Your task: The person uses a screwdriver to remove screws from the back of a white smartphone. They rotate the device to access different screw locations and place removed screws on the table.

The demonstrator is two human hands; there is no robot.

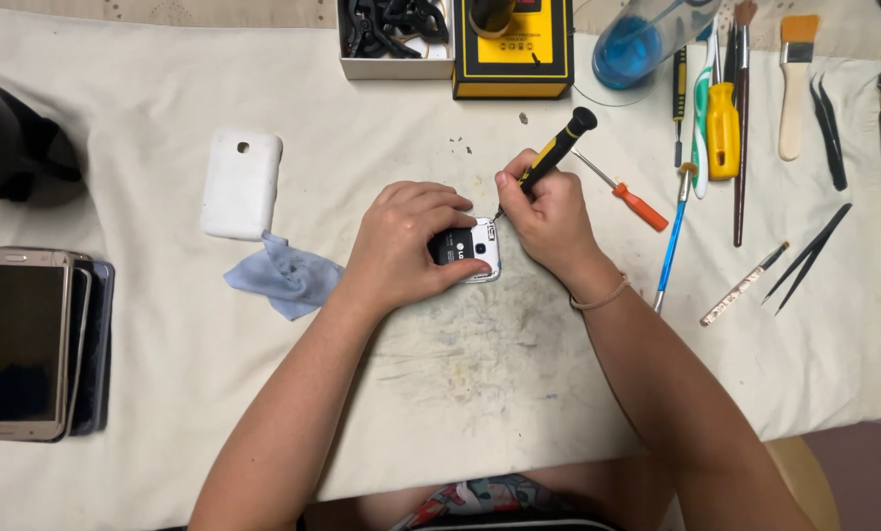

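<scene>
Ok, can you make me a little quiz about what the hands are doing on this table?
1. True or false: the left hand presses down on a small phone.
2. Which tool does the right hand hold? A) black-and-yellow screwdriver B) paintbrush C) tweezers
3. Fill in: the crumpled blue cloth lies just below the white ____.

Key: 1 true. 2 A, its tip at the phone's top edge. 3 back cover.

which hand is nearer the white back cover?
Left. The left hand, holding the small phone, sits just right of the white back cover; the right hand is farther right, beyond the phone.
</scene>
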